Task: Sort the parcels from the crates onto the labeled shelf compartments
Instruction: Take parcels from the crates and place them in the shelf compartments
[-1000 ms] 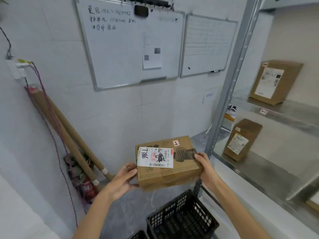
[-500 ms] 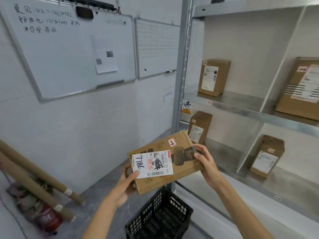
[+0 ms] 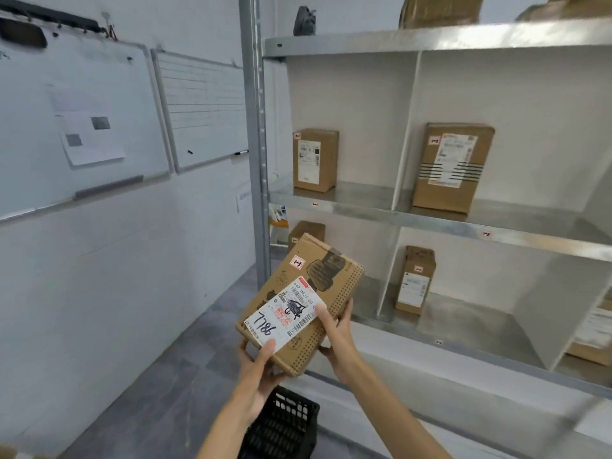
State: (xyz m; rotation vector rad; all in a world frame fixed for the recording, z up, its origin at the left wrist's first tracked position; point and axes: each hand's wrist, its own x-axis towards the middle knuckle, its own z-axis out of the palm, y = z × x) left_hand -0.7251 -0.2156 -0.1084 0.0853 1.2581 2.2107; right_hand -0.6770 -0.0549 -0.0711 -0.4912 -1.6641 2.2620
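Both hands carry one parcel (image 3: 299,303) in the head view. It is raised in front of the left end of the shelf (image 3: 414,220), above the black crate (image 3: 281,425) on the floor. The left hand (image 3: 261,366) grips the parcel's near btm corner, thumb on the white shipping label (image 3: 284,311). The right hand (image 3: 337,329) grips the right side w/ thumb on the label's edge and fingers curled under. The parcel is tilted, label face toward the camera, and isn't touching the shelf. A small pink sticker (image 3: 297,262) near its far corner carries a code, maybe 1-3, but it's too small to be sure.

Four boxes stand upright on the shelf, one per compartment: upper left box (image 3: 315,159), upper right box (image 3: 452,167), lower middle box (image 3: 418,279), and lower left box (image 3: 306,230), partly hidden behind the parcel. Small tags sit on the shelf's front edges, e.g. the edge tag (image 3: 486,234).

Step in hand, prob.: reading the sticker & matching it to a tag; the parcel isn't placed yet. The next move calls for finding the right compartment, then standing the parcel up & sliding it in w/o knocking any box there.
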